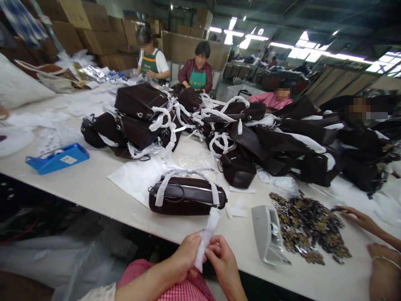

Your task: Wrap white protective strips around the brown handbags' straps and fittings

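Above my lap, at the table's front edge, my left hand is closed round a narrow white wrapped strip. The strip stands slanted, its upper end pointing toward the bag. My right hand pinches at the strip's lower right side; whatever lies inside the white wrap is hidden. Just beyond my hands a dark brown handbag rests on the table, its handles wrapped in white. White sheet material lies partly under it.
Dark bags with white-wrapped handles are heaped across the table. A blue tape dispenser stands left, a grey tape dispenser right. Beside it lie piled metallic tags, near a co-worker's hand. Several people work around the table.
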{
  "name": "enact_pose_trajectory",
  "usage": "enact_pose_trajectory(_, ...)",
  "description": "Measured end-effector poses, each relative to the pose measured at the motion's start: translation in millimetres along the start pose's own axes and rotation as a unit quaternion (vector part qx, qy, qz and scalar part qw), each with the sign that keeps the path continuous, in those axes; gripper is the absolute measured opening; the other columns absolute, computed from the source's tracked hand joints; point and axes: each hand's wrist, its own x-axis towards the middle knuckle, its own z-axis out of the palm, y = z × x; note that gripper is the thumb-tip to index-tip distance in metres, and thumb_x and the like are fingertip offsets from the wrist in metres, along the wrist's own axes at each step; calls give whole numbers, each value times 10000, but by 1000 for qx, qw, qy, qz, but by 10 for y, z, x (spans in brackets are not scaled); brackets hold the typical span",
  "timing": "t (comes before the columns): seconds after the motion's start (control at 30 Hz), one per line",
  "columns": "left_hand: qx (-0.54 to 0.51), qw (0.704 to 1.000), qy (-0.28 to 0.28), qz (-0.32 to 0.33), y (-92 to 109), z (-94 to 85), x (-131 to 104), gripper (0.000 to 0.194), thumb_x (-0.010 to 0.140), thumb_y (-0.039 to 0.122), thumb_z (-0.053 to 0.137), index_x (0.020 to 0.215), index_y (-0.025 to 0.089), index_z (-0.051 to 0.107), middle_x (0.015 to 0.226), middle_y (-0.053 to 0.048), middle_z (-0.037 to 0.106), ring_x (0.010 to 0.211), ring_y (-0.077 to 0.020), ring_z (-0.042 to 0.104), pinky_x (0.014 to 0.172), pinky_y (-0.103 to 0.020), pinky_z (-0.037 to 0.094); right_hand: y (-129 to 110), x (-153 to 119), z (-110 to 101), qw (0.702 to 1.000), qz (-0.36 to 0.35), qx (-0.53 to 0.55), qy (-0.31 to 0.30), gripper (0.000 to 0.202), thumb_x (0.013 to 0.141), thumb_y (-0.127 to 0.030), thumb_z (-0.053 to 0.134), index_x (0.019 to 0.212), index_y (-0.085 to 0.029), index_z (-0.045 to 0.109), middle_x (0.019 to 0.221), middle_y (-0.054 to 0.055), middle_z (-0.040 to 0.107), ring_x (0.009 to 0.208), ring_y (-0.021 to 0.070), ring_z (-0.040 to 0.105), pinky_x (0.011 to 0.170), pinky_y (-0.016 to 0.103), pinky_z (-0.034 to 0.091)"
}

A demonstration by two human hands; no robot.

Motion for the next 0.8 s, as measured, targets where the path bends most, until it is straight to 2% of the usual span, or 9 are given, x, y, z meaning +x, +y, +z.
enact_pose_trajectory(0.13, 11, 998, -15, 63, -66, -36, 43, 562, 801, 596, 491, 1104, 131, 576, 547, 36, 458, 439, -86, 369, 419, -201, 270, 140, 18, 44, 994, -4, -47, 103, 332, 663, -397, 720, 836, -237, 487, 644, -40, 636, 537, 163, 556, 564, 281, 429)
enact_pose_trajectory(0.2, 19, 997, -19, 72, -106, -68, 72, 626, 795, 598, 508, 1202, 124, 539, 582, 17, 508, 479, -111, 439, 472, -225, 353, 184, 27, 39, 986, -4, -96, 134, 288, 655, -396, 707, 764, -234, 495, 605, -52, 590, 500, 145, 497, 533, 275, 401)
enact_pose_trajectory(0.27, 42, 995, -7, 85, -127, -104, 89, 660, 804, 560, 519, 1292, 118, 488, 722, -41, 618, 606, -162, 549, 589, -270, 451, 212, 32, 44, 986, -3, -128, 107, 259, 699, -430, 643, 644, -226, 494, 550, -46, 542, 529, 153, 481, 548, 276, 396)
enact_pose_trajectory(0.3, 61, 993, 4, 100, -128, -120, 90, 657, 808, 529, 525, 1316, 115, 477, 857, -83, 661, 729, -194, 595, 692, -296, 481, 221, 33, 53, 987, -1, -134, 86, 287, 720, -452, 607, 594, -221, 491, 539, -37, 530, 554, 161, 482, 559, 278, 398)
enact_pose_trajectory(0.37, 110, 985, 27, 130, -114, -144, 77, 620, 824, 456, 516, 1331, 101, 480, 1154, -138, 636, 1016, -240, 583, 914, -314, 443, 229, 37, 75, 989, 11, -136, 55, 339, 732, -489, 573, 550, -210, 508, 540, -23, 531, 593, 176, 485, 573, 282, 402)
enact_pose_trajectory(0.43, 167, 975, 44, 141, -92, -152, 46, 583, 853, 387, 464, 1348, 78, 467, 1281, -149, 577, 1153, -250, 526, 1015, -309, 372, 228, 48, 93, 992, 24, -119, 39, 346, 715, -506, 598, 565, -198, 551, 569, -18, 563, 638, 189, 507, 605, 284, 418)
enact_pose_trajectory(0.53, 234, 961, 53, 138, -84, -153, -6, 567, 890, 334, 376, 1391, 69, 409, 1171, -159, 641, 1058, -255, 581, 972, -333, 396, 228, 83, 107, 997, 58, -49, -7, 320, 674, -501, 683, 678, -183, 647, 626, -14, 624, 730, 214, 572, 704, 298, 457)
enact_pose_trajectory(0.63, 258, 953, 70, 144, -115, -163, -32, 595, 886, 336, 389, 1427, 92, 347, 1058, -149, 677, 958, -252, 603, 909, -340, 419, 238, 118, 140, 989, 127, 56, -46, 334, 617, -480, 758, 747, -180, 693, 611, -5, 641, 668, 210, 604, 689, 323, 483)
enact_pose_trajectory(0.8, 224, 963, 93, 118, -166, -198, -23, 727, 874, 272, 379, 1486, 75, 41, 995, -107, 653, 909, -203, 568, 871, -303, 410, 238, 137, 223, 963, 162, 204, -68, 220, 557, -253, 791, 762, -201, 728, 747, 29, 717, 742, 214, 639, 757, 324, 494)
